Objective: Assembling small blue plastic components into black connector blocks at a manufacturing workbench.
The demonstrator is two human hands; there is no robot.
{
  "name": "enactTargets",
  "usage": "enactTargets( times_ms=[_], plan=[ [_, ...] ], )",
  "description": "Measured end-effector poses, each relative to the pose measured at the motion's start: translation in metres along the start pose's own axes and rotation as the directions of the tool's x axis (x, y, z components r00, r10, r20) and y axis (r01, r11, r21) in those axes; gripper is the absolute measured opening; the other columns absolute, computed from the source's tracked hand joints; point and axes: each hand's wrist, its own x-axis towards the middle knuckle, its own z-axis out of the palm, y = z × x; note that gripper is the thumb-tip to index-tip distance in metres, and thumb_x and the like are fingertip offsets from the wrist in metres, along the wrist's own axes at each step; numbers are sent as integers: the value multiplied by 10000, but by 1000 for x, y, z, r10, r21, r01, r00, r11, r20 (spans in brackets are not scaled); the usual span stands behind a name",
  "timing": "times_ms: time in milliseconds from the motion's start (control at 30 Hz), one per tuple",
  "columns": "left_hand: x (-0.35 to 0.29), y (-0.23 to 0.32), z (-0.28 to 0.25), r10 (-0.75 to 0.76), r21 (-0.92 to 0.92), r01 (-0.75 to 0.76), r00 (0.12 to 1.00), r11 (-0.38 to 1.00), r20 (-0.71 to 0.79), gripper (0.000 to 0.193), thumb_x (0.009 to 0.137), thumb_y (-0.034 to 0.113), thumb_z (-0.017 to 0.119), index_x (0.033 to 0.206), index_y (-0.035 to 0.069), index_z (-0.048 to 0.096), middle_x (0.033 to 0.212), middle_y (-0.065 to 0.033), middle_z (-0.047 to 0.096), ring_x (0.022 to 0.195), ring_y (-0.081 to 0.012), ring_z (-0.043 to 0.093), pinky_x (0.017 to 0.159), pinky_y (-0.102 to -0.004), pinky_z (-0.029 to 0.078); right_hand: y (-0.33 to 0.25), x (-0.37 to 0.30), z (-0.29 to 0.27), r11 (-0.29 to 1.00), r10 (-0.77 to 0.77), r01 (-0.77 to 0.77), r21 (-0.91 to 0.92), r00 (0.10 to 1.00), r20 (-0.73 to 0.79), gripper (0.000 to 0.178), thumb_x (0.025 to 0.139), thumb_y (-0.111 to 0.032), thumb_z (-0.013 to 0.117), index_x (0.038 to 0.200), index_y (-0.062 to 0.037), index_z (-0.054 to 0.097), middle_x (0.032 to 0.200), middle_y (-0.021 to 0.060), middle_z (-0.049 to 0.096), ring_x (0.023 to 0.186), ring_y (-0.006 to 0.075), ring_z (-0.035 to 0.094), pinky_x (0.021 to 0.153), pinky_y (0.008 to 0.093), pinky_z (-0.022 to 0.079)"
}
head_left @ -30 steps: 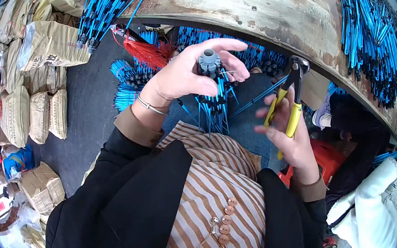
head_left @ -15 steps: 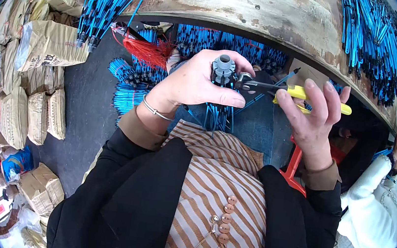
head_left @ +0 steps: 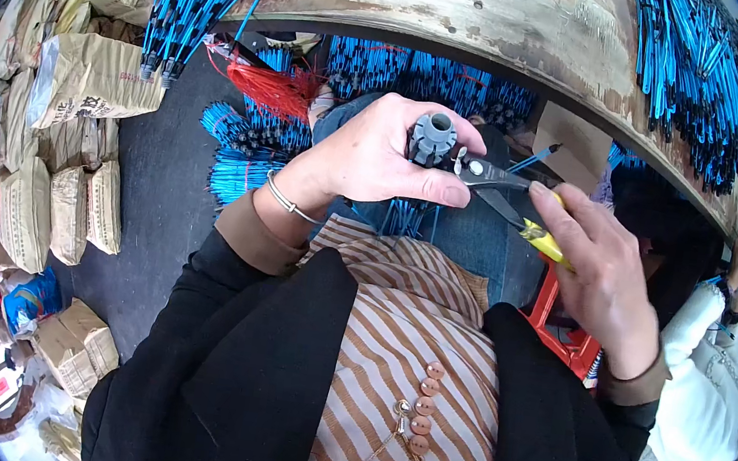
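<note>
My left hand (head_left: 378, 153) is wrapped around a grey, notched, hollow round fitting (head_left: 433, 141), its open end facing up. Blue thin rods (head_left: 403, 216) show just below that hand; whether they join the fitting is hidden. Yellow-handled pliers (head_left: 496, 183) are in my right hand (head_left: 608, 269), its fingers closed around the handles, which stand apart. The pliers' head lies against the right side of the fitting, near my left fingertips. What the jaws grip, if anything, is too small to tell.
A worn wooden tabletop (head_left: 470, 8) spans the far side, with bundles of blue rods (head_left: 700, 87) on it. More blue bundles (head_left: 242, 173) and a red tassel (head_left: 267, 89) lie below. Paper sacks (head_left: 92, 86) are stacked left. Another person's white sleeve (head_left: 689, 399) is at right.
My right hand has swung lower and to the right, its fingers now folded over the handles. The pliers' handles have spread and tilt downward. My left hand and the fitting shifted slightly right.
</note>
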Motion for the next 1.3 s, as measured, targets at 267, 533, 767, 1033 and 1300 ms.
enactTargets(
  times_ms=[267, 533, 767, 1033, 1300],
  plan=[
    [4, -3, 5, 85, -7, -85, 987, 996, 137, 405, 614, 138, 791, 965, -11, 656, 775, -75, 668, 622, -141, 584, 610, -217, 462, 42, -7, 30, -80, -269, -797, 599, 596, 756, 634, 641, 70, 693, 1223, 21, 447, 932, 178, 588, 673, 252, 600, 581, 313, 506],
    [9, 0, 12, -84, -40, 83, 996, 996, -28, 395, 596, 175, 813, 911, -13, 668, 769, -89, 671, 621, -158, 596, 617, -239, 477, 28, -7, 16, 988, -93, 112, 103, 981, -171, 665, 656, 93, 704, 1240, 35, 392, 813, 167, 611, 545, 211, 601, 458, 253, 501],
    [15, 0, 7, -1, -11, 3, 971, 1000, 238, 384, 582, 158, 820, 891, -8, 665, 763, -80, 663, 588, -161, 569, 605, -244, 469, 43, -22, 32, -268, -265, -762, 589, 646, 716, 662, 639, 83, 719, 1220, 28, 408, 808, 188, 617, 590, 261, 625, 497, 269, 513],
    [13, -5, 14, -5, 1, 5, 998, 1000, 63, 392, 570, 119, 819, 906, -7, 660, 767, -79, 663, 586, -160, 568, 595, -241, 464, 23, -9, 0, 1000, 6, -5, 31, 1000, -28, 758, 628, 30, 782, 1269, -7, 377, 760, 226, 620, 623, 316, 653, 513, 263, 533],
    [14, -3, 6, 46, -38, -40, 981, 998, 191, 374, 578, 56, 792, 918, -3, 647, 800, -79, 660, 633, -148, 571, 624, -246, 461, 51, -20, 35, -254, -321, -771, 584, 637, 701, 796, 627, 79, 692, 1332, 11, 330, 960, 206, 587, 735, 266, 603, 615, 306, 496]
  ],
)
